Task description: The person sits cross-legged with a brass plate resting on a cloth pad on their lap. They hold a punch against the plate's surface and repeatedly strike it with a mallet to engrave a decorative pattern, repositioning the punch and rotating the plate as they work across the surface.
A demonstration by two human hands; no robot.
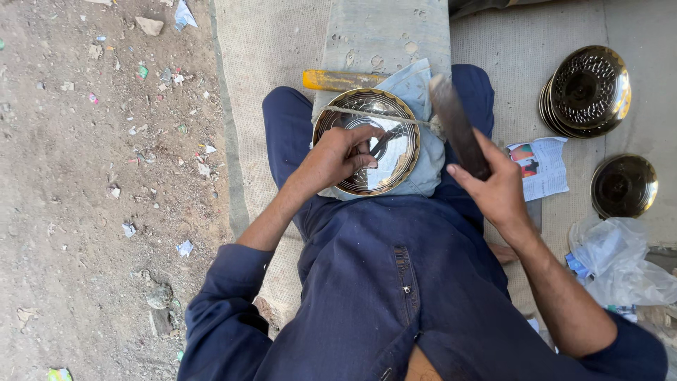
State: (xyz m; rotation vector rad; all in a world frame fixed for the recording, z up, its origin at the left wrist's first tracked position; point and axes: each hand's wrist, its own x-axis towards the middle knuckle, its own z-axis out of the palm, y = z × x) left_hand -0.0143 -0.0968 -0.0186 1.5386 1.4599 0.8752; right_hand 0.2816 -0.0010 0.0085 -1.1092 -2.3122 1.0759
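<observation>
Blue shirt point(395, 296) nearest. Left hand point(337, 156) pinches thin tool point(381, 144) upright on plate point(367, 141) centre. Right hand point(497, 185) fist-grips dark bar point(457, 127), raised right of plate, long axis angled toward tool.

My left hand point(338, 156) hides the small tool's point(381, 143) lower end; the bar point(457, 127) in my right blurs at its tip.

Printed paper leaflet point(541, 168) — beside clear plastic bag point(615, 262)
</observation>
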